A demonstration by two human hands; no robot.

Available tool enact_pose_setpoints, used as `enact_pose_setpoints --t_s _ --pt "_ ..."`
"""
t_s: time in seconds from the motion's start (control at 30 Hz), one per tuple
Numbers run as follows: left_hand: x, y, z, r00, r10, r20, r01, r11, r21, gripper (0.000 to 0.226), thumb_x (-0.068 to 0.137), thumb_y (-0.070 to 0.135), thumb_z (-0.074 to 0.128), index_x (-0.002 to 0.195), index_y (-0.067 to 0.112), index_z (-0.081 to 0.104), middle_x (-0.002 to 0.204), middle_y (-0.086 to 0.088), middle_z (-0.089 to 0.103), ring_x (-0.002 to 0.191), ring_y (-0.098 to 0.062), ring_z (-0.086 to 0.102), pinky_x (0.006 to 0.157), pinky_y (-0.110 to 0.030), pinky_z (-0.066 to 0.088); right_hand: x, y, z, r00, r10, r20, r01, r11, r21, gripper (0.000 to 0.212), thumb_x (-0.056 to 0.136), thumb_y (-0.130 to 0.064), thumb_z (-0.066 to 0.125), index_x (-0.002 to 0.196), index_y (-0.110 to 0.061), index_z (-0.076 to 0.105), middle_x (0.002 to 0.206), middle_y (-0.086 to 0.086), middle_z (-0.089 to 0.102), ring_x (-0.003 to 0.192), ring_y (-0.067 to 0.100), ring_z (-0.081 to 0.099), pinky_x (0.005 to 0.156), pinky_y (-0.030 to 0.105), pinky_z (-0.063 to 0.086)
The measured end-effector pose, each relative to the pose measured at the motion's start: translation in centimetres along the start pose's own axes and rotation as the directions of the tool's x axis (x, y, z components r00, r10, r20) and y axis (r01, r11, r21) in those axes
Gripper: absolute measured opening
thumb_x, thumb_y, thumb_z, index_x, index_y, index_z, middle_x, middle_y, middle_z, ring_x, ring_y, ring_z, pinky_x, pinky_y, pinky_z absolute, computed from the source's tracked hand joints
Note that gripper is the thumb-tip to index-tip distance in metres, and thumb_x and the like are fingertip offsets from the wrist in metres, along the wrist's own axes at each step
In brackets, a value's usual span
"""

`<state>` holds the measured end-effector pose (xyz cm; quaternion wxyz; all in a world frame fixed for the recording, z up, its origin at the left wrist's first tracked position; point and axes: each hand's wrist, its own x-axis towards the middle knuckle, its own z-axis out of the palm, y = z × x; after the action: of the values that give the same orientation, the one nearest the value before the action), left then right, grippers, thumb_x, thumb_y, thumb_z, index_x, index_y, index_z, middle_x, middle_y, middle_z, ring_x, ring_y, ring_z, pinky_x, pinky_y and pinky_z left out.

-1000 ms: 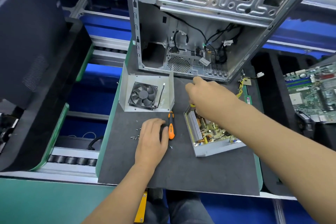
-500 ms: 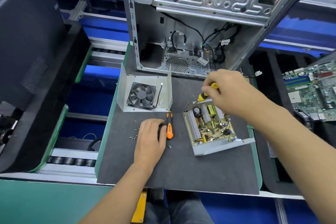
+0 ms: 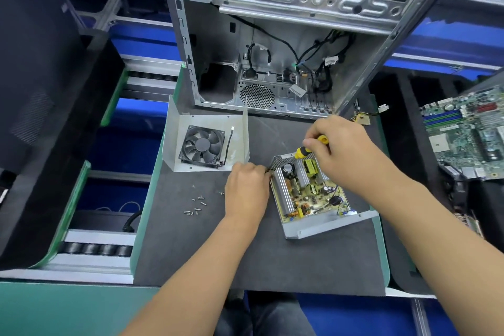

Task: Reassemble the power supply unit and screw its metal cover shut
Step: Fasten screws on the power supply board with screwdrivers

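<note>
**So, PSU open on the mat, both hands on it**

The PSU (image 3: 308, 194) sits right of centre on the mat (image 3: 245, 262), its near wall well back from the front edge, with bare mat in front. Its tray holds the board, uncovered. The right hand (image 3: 341, 150) grips a yellow screwdriver (image 3: 309, 148) over the far corner. The left hand (image 3: 246, 191) pinches the PSU's left edge. The cover (image 3: 207, 142) lies upturned to the left, fan (image 3: 201, 146) inside it. Screws (image 3: 197, 204) lie loose nearby.
</note>
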<state>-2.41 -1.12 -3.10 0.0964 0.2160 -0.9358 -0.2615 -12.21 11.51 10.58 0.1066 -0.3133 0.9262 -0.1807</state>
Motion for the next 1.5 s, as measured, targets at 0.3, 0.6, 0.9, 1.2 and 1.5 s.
enact_pose_setpoints --t_s 0.3,0.6,0.9,1.2,1.5 --pt "-0.1 0.4 0.4 0.996 -0.071 -0.062 0.076 0.994 0.073 0.018 0.087 0.022 0.069 0.074 0.010 0.074 0.072 -0.005 0.068 0.084 -0.028 0.058 0.055 -0.035 0.041 -0.1 0.2 0.3 0.999 -0.031 -0.040 0.033 0.999 0.035 0.011 0.098 -0.023 0.057 0.091 -0.018 0.064 0.097 -0.002 0.056 0.094 0.017 0.052 0.086 0.035 0.042" --pt "-0.7 0.0 -1.8 0.775 -0.524 0.354 0.538 0.252 -0.804 0.015 0.079 0.013 0.078 0.070 0.023 0.072 0.071 0.003 0.072 0.055 -0.006 0.055 0.043 -0.019 0.038 -0.5 1.6 0.6 0.994 0.036 -0.104 -0.016 0.982 0.186 0.014 0.096 -0.023 0.060 0.084 -0.030 0.059 0.092 -0.009 0.059 0.088 0.010 0.051 0.075 0.017 0.030" --pt "-0.8 -0.2 -2.5 0.762 -0.380 0.525 0.511 -0.144 -0.847 0.017 0.082 -0.005 0.073 0.092 0.008 0.077 0.079 -0.008 0.074 0.071 -0.015 0.069 0.066 -0.019 0.055 -1.3 3.5 1.7 0.972 0.188 -0.143 -0.123 0.920 0.372 0.013 0.093 -0.021 0.064 0.082 -0.026 0.066 0.076 -0.013 0.061 0.071 0.002 0.053 0.063 0.011 0.037" --pt "-0.8 0.0 -1.8 0.735 -0.339 0.588 0.420 -0.453 -0.786 0.026 0.066 -0.002 0.074 0.091 -0.001 0.067 0.083 -0.015 0.074 0.081 -0.024 0.075 0.071 -0.025 0.059 -1.8 4.8 2.5 0.952 0.303 -0.053 -0.211 0.767 0.605 0.013 0.095 -0.023 0.063 0.083 -0.024 0.068 0.064 0.008 0.056 0.056 0.012 0.046 0.049 0.015 0.038" --pt "-0.5 0.9 -1.8 0.736 -0.313 0.600 0.359 -0.571 -0.739 0.018 0.070 -0.001 0.069 0.087 0.001 0.066 0.082 -0.011 0.074 0.072 -0.020 0.074 0.065 -0.023 0.059 -1.9 4.7 2.7 0.955 0.295 -0.042 -0.204 0.749 0.630 0.012 0.095 -0.024 0.063 0.084 -0.024 0.069 0.062 -0.003 0.056 0.058 0.010 0.050 0.056 0.024 0.044"
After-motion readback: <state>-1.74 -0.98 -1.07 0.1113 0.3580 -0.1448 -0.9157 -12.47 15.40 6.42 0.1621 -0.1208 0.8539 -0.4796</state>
